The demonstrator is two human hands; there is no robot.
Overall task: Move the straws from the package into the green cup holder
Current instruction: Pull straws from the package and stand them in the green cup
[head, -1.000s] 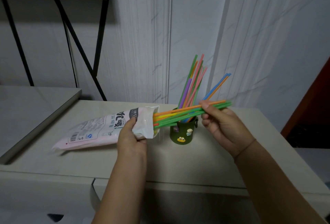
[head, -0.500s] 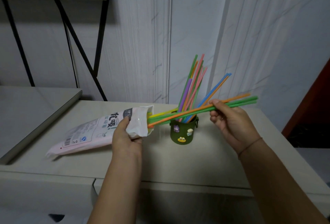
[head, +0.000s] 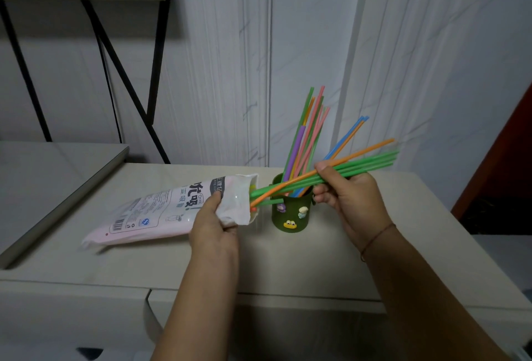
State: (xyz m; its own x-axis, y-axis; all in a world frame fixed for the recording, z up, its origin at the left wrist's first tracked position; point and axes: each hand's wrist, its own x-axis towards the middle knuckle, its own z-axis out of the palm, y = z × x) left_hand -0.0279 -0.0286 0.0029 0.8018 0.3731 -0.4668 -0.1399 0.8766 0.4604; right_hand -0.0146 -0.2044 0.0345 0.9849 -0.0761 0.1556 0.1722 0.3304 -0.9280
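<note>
A pink and white straw package lies on the cabinet top, its open mouth facing right. My left hand grips that mouth end. My right hand pinches a small bundle of green straws and one orange straw, held nearly level; their left tips still reach into the package mouth. Behind the bundle stands the green cup holder with small figures stuck on its front. Several coloured straws stand fanned out in it.
The pale cabinet top has its front edge near me and a drawer gap below. A lower grey surface lies to the left. A black metal frame leans against the white wall behind. A dark red panel is at the right.
My right hand has drawn the green and orange straws rightward, so most of their length is out of the package. My left hand and the package shifted slightly left.
</note>
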